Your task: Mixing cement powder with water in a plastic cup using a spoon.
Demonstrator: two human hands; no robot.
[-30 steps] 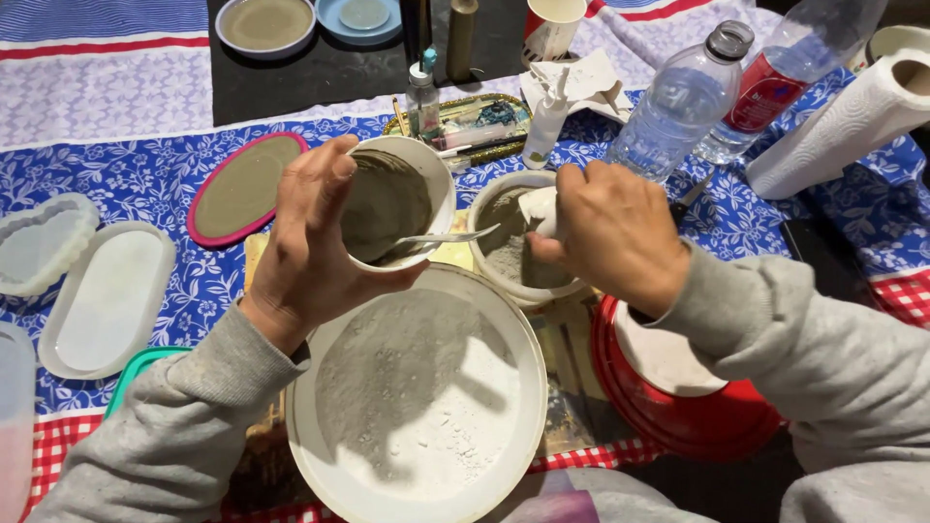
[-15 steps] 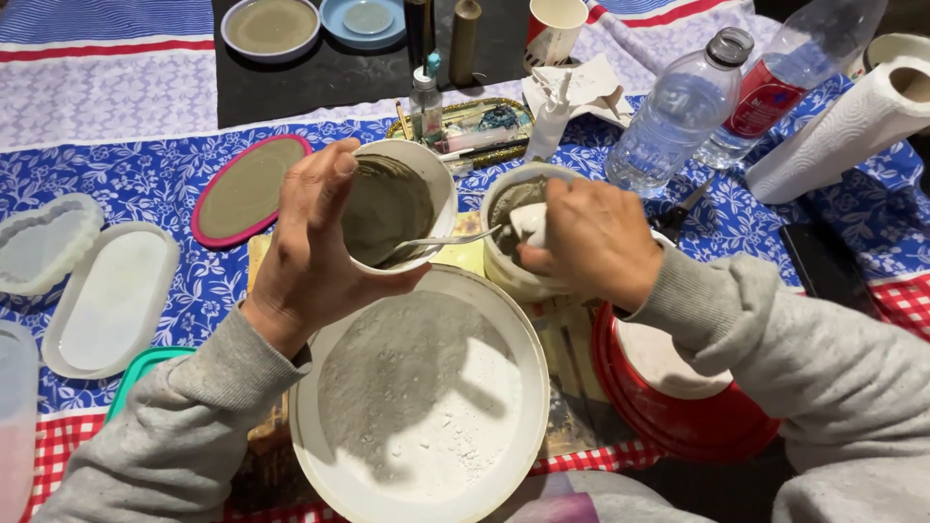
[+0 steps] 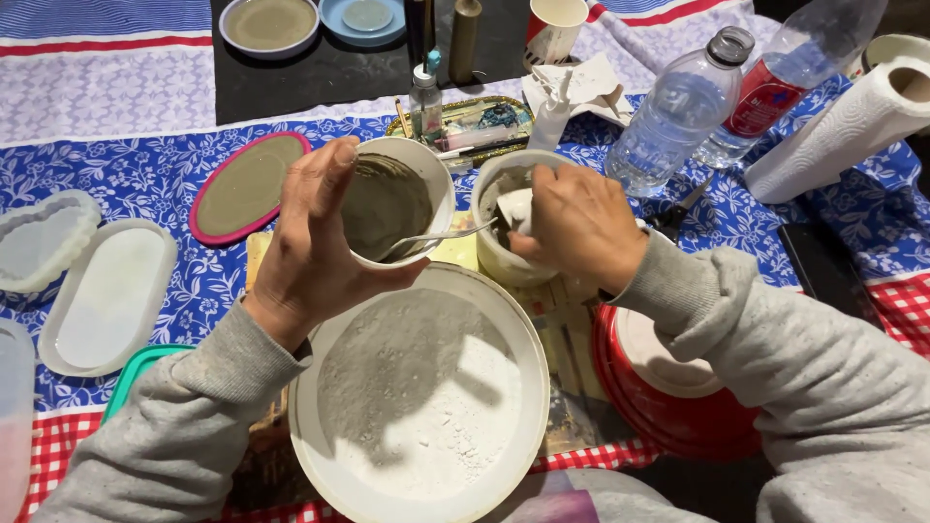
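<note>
My left hand wraps around the tilted white cup of grey mix, lifted over the big bowl of white powder. My right hand pinches the metal spoon, whose tip is now inside the cup; a second ago that hand sat further right, by the second cup just beside. So I judge the stirring or scraping has begun. Around lie a pink-rimmed round mould, clear oval moulds, a water bottle and a paper towel roll on a blue floral tablecloth. The room beyond is out of view.
</note>
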